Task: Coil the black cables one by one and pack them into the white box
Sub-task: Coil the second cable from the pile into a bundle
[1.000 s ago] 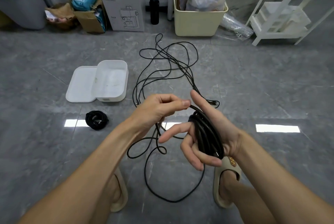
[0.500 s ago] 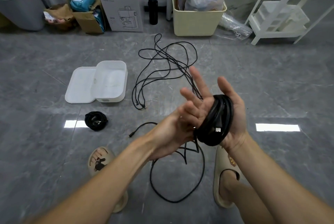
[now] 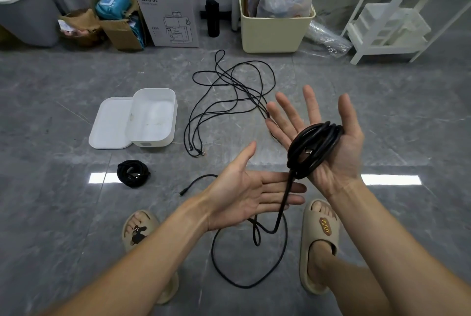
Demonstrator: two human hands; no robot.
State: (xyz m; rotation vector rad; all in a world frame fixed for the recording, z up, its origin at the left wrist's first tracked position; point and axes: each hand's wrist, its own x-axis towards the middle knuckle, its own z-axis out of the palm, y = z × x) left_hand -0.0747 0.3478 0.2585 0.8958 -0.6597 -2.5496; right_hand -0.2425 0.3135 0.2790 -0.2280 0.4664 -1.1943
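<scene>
A half-wound coil of black round cable (image 3: 314, 148) lies across the palm of the right hand (image 3: 328, 145), right of the centre of the frame. This hand is turned palm up and its fingers (image 3: 309, 104) are straight and spread apart, so the coil only rests on it. From the coil one tail of the same cable hangs down in front of the left hand (image 3: 251, 194), then makes a large loop on the grey stone floor (image 3: 382, 122) between the two feet, and ends in a plug in the middle of the frame. The left hand is just below and left of the coil, palm up, its fingers straight and close together; whether the tail touches them I cannot tell.

In total I count three groups of cable: this one, one finished small black bundle of cable (image 3: 133, 173) on the floor at middle left, and a loose tangle of thin black cables (image 3: 229, 101) on the floor at upper centre. There is one white rectangular plastic box (image 3: 153, 116), open, with one white flat lid (image 3: 110, 123) touching its left side, above the finished bundle. Two beige slippers (image 3: 319, 244) are at the bottom.
</scene>
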